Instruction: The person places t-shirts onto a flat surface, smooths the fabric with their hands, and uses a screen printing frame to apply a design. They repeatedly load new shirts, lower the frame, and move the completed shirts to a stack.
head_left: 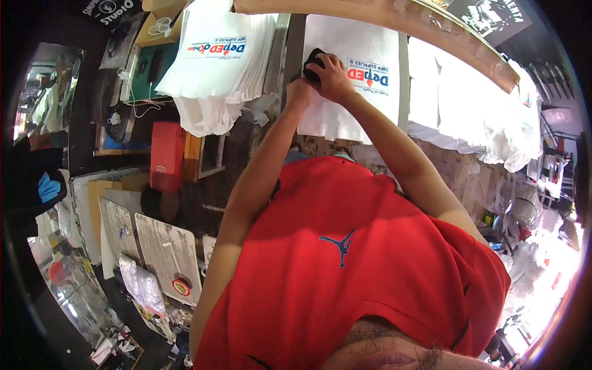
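A white printed sheet [351,43] with red and blue lettering lies flat on a board beyond my chest. My right hand [330,77] grips a small black object [313,61] at the sheet's left part, fingers curled over it. My left hand [299,92] is just below and left of it at the sheet's left edge, fingers curled; what it holds, if anything, is hidden.
A stack of white printed bags or sheets [209,74] lies at left, more white pieces [462,105] at right. A cardboard edge [370,13] crosses the top. A red box [165,154], green tray [154,68] and leaning boards [163,253] stand along the left.
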`<action>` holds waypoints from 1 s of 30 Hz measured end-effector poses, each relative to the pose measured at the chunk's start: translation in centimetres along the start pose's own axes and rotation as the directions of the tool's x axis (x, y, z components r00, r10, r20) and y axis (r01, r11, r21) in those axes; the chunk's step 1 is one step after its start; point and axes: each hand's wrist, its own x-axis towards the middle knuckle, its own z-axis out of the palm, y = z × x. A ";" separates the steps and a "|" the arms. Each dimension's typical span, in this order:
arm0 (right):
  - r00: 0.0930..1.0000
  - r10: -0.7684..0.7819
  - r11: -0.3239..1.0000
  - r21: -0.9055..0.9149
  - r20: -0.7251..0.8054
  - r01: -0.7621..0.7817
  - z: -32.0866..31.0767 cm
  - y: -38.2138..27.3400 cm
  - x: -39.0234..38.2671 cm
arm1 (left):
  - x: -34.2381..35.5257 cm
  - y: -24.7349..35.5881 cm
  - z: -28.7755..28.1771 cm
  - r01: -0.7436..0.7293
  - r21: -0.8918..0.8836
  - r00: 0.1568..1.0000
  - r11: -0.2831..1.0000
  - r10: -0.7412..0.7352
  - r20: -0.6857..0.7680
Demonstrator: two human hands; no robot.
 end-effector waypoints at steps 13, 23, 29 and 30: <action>0.969 0.152 0.981 -0.087 -0.194 -0.172 -2.2 5.5 -2.6 | -6.1 -3.5 -1.3 -0.374 0.437 0.916 0.818 0.399 0.037; 0.781 0.468 0.852 -0.023 -0.414 -0.523 -9.8 14.9 -12.9 | -11.9 -5.0 -3.2 -0.379 0.546 0.909 0.747 0.411 0.069; 0.601 0.660 0.691 0.048 -0.451 -0.722 -10.4 19.0 -26.7 | -12.5 -4.9 -2.8 -0.226 0.457 0.947 0.860 0.304 -0.103; 0.559 0.709 0.654 0.105 -0.429 -0.749 -9.8 19.4 -29.4 | -12.4 -5.3 -2.9 -0.228 0.457 0.949 0.860 0.301 -0.093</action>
